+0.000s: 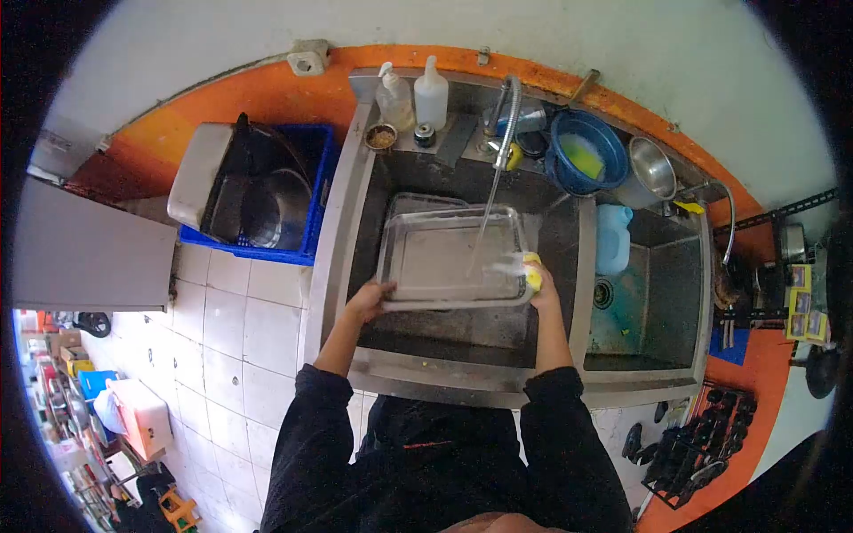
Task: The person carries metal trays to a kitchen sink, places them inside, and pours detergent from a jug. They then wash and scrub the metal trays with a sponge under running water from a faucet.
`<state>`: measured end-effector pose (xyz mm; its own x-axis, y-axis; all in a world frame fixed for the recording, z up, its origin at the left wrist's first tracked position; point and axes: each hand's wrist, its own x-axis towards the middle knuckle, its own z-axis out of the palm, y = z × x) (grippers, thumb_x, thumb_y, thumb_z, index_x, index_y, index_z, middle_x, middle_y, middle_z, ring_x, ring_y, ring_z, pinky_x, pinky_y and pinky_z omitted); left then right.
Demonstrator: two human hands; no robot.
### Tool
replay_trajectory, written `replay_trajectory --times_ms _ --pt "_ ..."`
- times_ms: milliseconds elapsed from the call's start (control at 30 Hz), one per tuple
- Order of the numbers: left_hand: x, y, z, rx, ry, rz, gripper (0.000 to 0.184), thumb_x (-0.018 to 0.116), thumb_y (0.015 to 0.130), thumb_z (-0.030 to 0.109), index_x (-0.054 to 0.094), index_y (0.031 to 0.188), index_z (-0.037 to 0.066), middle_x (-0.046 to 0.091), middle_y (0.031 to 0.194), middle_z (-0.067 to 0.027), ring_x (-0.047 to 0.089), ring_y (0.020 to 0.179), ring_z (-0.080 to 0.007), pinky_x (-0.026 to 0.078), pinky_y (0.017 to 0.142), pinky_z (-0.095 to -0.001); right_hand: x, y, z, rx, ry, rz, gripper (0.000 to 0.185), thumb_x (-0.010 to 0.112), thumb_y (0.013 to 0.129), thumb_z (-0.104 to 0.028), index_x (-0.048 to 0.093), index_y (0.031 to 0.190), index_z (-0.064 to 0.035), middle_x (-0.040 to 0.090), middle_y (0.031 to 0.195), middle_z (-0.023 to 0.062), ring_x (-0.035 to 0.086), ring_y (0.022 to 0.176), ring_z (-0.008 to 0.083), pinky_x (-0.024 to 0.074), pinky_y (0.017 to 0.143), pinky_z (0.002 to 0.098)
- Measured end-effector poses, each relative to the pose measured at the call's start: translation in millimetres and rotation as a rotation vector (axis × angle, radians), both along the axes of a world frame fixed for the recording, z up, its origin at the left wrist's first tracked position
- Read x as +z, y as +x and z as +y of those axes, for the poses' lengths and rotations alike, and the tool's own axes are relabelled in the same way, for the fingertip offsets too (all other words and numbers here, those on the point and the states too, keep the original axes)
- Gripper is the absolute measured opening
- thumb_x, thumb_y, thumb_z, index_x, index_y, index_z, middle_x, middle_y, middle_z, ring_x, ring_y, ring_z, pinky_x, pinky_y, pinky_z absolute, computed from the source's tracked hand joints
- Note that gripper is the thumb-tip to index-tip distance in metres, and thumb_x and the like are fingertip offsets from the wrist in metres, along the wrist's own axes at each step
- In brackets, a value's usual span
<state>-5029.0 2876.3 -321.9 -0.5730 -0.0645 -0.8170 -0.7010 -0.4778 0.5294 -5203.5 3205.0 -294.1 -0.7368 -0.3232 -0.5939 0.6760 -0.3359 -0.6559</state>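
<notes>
A clear rectangular tray (449, 253) is held over the left basin of the steel sink (426, 333). My left hand (368, 299) is closed on its near left corner. At the tray's right edge, my right hand (545, 286) presses a yellow sponge (533, 274) against the rim; the fingers are partly hidden behind it. From the flexible faucet (508, 124) a stream of water falls into the tray and splashes near the sponge. Another tray (426, 200) shows partly behind the held one, inside the basin.
Along the sink's back ledge stand two pump bottles (431, 96), a small bowl (381, 137), a blue bucket (577, 164) with a yellow-green thing inside, and a metal pot (651, 169). A light-blue jug (613, 240) sits in the right basin. Left of the sink, a blue crate (315, 204) holds pans.
</notes>
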Motion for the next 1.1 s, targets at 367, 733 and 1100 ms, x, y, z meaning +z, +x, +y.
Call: replay_trajectory --times_ms 367,733,1100 --pt "52.7 6.2 41.9 0.244 0.007 0.484 0.051 0.047 0.068 -0.004 0.035 0.117 0.007 0.051 0.099 -0.0074 0.054 0.086 -0.02 0.048 0.069 -0.0295 -0.7 101.1 -179.4 0.33 0.843 1.211 0.017 0.049 0.079 -0.013 0.052 0.087 0.0017 0.052 0.09 0.017 0.05 0.085 0.0318 0.0386 0.075 0.0375" --pt "105.9 38.9 20.1 0.272 -0.238 0.599 0.061 0.042 0.063 -0.008 0.034 0.122 0.004 0.05 0.108 -0.0087 0.05 0.094 -0.0168 0.042 0.076 -0.0261 3.0 85.1 -198.6 0.277 0.938 1.201 0.017 0.05 0.076 -0.006 0.053 0.091 0.0002 0.055 0.086 0.0162 0.052 0.086 0.0311 0.0411 0.073 0.0393" --pt "156.0 47.1 20.0 0.011 -0.578 0.826 0.073 0.049 0.062 0.002 0.022 0.13 0.001 0.032 0.129 -0.0168 0.029 0.12 -0.0238 0.023 0.099 -0.0336 44.5 108.6 -213.0 0.182 0.051 0.443 0.031 0.051 0.081 -0.014 0.051 0.107 0.0037 0.052 0.108 0.0152 0.054 0.087 0.0191 0.0456 0.073 0.0325"
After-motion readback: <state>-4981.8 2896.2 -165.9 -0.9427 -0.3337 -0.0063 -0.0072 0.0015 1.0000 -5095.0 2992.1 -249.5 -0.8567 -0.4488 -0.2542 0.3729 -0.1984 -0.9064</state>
